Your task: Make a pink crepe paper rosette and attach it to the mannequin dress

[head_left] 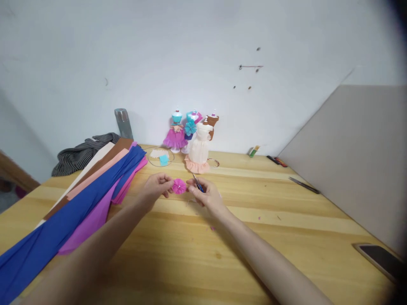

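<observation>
My left hand [157, 185] pinches a small pink paper flower [179, 186] just above the wooden table [203, 250]. My right hand [203, 192] is closed round small scissors [197, 183] with blue handles, their blades pointing up and away beside the flower. Both hands meet at the table's middle. Behind them stand three small mannequins in paper dresses: a purple one [176, 136], a peach-white one [199, 148] and a brown one [212, 123].
Long sheets of crepe paper [79, 203] in blue, purple, pink, brown and cream lie at left. A striped cloth [83, 154], a grey bottle [124, 123], a round plate [160, 156], a knife [304, 185], pens [276, 160] and a phone [380, 259] lie around. A grey board [356, 156] leans at right.
</observation>
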`<state>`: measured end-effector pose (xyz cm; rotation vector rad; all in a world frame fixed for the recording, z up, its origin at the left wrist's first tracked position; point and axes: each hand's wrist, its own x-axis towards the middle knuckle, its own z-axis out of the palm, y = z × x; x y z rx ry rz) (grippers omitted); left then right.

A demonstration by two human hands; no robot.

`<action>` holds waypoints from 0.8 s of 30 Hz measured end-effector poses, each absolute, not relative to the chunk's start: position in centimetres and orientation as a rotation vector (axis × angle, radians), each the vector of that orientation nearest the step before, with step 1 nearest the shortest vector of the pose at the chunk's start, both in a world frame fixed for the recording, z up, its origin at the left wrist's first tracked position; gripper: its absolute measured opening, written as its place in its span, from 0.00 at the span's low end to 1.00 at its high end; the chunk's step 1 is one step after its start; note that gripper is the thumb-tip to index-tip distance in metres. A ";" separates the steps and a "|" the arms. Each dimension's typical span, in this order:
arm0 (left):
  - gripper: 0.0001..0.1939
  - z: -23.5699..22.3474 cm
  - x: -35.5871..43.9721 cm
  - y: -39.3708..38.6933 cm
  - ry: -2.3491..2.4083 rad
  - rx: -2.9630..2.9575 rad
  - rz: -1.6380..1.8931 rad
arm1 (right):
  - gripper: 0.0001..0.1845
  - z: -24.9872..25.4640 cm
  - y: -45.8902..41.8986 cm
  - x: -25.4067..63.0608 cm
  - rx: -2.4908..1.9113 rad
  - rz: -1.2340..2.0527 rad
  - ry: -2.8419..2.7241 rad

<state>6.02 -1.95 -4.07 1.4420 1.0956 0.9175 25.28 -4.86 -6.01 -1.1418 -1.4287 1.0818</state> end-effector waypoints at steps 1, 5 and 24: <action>0.16 -3.7 6.6 -2.1 1.082 1.440 0.935 | 0.19 -5.6 -5.0 25.3 -1.112 1.101 -1.398; 0.13 -2.1 8.8 -3.0 1.023 1.421 1.039 | 0.16 -4.1 -5.5 25.3 -1.064 1.109 -1.310; 0.12 0.2 11.9 -5.3 0.856 1.330 1.217 | 0.12 -0.5 -6.8 26.7 -1.004 0.960 -1.244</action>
